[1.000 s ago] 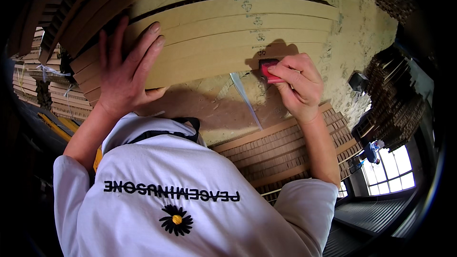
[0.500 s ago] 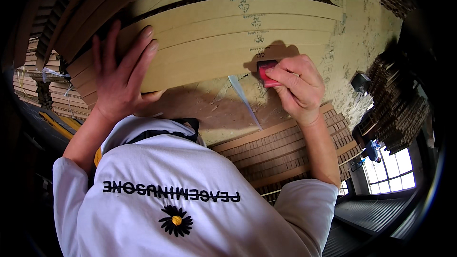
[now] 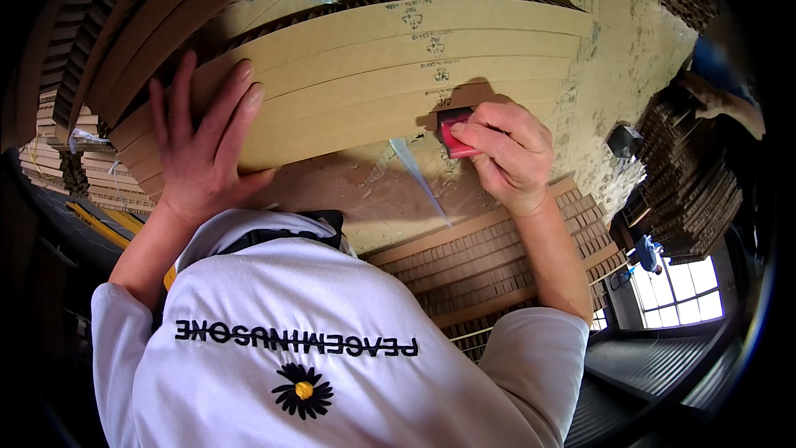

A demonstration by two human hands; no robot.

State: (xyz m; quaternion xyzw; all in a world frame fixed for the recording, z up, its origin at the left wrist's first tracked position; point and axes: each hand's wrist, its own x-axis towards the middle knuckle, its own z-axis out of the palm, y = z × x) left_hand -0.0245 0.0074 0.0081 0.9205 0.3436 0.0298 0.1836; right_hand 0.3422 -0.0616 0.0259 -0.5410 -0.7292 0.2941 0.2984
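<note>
Several long tan cardboard strips (image 3: 348, 87) lie side by side, overlapping like steps, with a small dark printed mark near the right part of each. My left hand (image 3: 203, 137) rests on their left end, fingers spread and holding nothing. In my right hand (image 3: 516, 153) a small red and black block, which looks like a hand stamp (image 3: 456, 139), is pinched between thumb and fingers. It is at the near edge of the nearest strip, just below that strip's mark. Its underside is hidden, so I cannot tell whether it touches the strip.
Stacks of cardboard strips stand at the left (image 3: 99, 50) and below my right forearm (image 3: 464, 270). A dark block (image 3: 625, 142) sits on the worn pale surface (image 3: 613, 75). Another person's arm (image 3: 725, 104) reaches in at the right, above a cardboard stack (image 3: 692, 174). Clear plastic film (image 3: 419, 174) lies near the strips.
Another person's arm has come into view at the right. The whole picture has shifted slightly; my hands keep nearly the same places on and beside the strips.
</note>
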